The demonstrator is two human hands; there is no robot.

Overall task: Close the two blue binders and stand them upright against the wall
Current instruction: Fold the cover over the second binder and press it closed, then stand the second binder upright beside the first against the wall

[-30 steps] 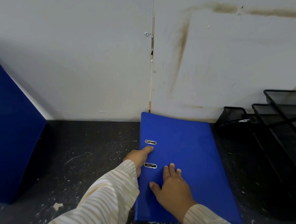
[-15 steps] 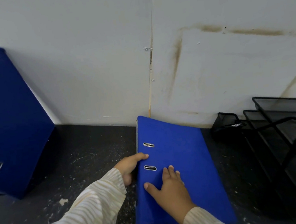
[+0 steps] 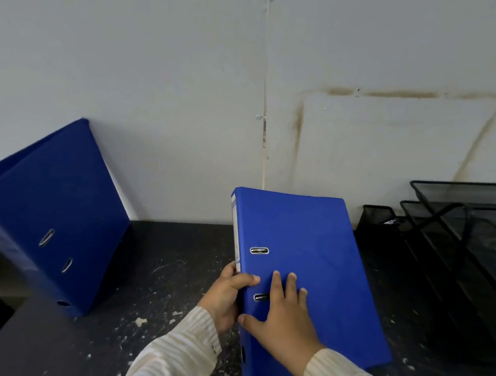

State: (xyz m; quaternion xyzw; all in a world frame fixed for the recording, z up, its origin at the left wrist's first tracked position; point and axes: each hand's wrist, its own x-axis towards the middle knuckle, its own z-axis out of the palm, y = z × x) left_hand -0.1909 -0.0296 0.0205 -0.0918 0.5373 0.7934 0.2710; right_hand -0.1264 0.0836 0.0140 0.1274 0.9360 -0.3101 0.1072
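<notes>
As our left hand (image 3: 226, 297) clasps the closed binder (image 3: 305, 252) by its spine, right hand (image 3: 285, 318) flat on top, we should next tip it upright against the wall (image 3: 170, 104).

Two blue binders: the leaning binder (image 3: 59, 207) well left of the wall seam (image 3: 266, 78), the held binder (image 3: 309, 258) at the seam's foot. Each cover carries two metal-rimmed slots (image 3: 259, 250), four altogether, and each spine one round hole (image 3: 63, 303), two altogether. Two hands, the left hand (image 3: 221, 297) and the right hand (image 3: 281, 316), in two striped sleeves (image 3: 173, 364), all below the seam. One tabletop (image 3: 159, 289). Right of the seam, black mesh trays (image 3: 475, 240): at least two rims show, the full number unclear
</notes>
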